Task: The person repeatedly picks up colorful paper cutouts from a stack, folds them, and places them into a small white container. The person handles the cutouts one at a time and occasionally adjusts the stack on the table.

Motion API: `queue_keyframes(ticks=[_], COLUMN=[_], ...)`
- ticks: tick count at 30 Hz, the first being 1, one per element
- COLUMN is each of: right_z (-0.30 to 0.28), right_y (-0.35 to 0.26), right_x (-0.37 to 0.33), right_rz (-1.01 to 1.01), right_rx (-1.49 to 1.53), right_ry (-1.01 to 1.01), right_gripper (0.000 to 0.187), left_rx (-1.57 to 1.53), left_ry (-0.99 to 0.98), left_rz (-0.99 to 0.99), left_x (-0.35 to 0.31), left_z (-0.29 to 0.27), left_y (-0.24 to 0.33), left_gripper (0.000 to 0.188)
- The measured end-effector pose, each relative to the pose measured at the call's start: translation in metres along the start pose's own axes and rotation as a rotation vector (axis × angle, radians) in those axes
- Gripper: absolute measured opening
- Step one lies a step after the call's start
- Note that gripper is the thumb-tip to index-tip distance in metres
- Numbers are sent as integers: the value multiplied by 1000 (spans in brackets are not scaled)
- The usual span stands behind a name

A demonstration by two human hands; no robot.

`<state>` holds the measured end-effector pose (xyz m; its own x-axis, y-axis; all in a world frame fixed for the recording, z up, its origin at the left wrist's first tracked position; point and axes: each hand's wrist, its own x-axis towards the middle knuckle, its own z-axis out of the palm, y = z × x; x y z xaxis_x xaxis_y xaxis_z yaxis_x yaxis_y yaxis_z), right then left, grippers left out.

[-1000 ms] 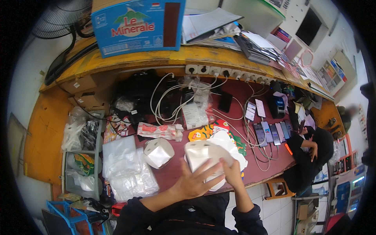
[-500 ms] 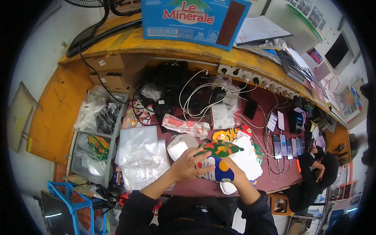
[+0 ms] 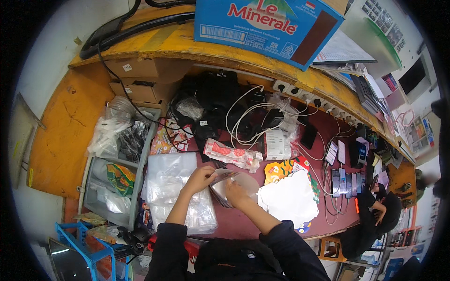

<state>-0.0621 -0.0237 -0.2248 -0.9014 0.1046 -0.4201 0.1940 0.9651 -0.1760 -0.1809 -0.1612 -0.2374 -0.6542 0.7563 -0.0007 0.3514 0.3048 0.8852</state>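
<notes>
A thick bundle of pale, thin sheets with rounded edges point(image 3: 219, 190) is between my hands near the table's front. My left hand point(image 3: 200, 179) pinches its left upper edge, fingers closed. My right hand point(image 3: 238, 194) grips it from the right, with fingers curled against the sheets and partly hidden. Just to the right lies a pile of white cut-out cards point(image 3: 288, 196), over some printed ones in orange, yellow, red and green point(image 3: 277, 172). On the left, close to my left forearm, clear plastic bags point(image 3: 171, 175) are stacked flat.
A grey bin point(image 3: 136, 187) of plastic packets stands left. Behind are a red-and-white plastic package point(image 3: 233, 154) and looped white cables point(image 3: 239, 126). Several phones point(image 3: 344, 182) lie right, near a seated person point(image 3: 382, 213). A blue carton point(image 3: 267, 33) sits on the shelf above.
The green and blue printed cut-outs have left my hands. Both hands have moved left and lower, onto the pale sheets. The view has shifted, moving the surroundings slightly right.
</notes>
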Motion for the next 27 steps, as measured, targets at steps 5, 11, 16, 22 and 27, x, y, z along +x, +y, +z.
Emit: queue_keyframes(ticks=[5,11,16,22,27], right_z=[9,-27,-77,-37,23], right_y=[-10,-3,59,191,227], right_x=[33,-1,-107,-230,-325], right_rz=[233,-110,-389,380,702], right_rx=[165,118,809,971,1107], right_ry=[-217,-223,400,754,864], right_gripper=[69,50,39,31,30], left_rx=[-81,2,126,217,719], left_ry=[84,74,769,-334,-329], left_rz=[48,-91,266,459,379], left_x=[-5,-6,-14,-26,-54], left_z=[7,-1,39,256,361], left_y=[-8,21,113,182,168], left_gripper=[17,25,18,53,56])
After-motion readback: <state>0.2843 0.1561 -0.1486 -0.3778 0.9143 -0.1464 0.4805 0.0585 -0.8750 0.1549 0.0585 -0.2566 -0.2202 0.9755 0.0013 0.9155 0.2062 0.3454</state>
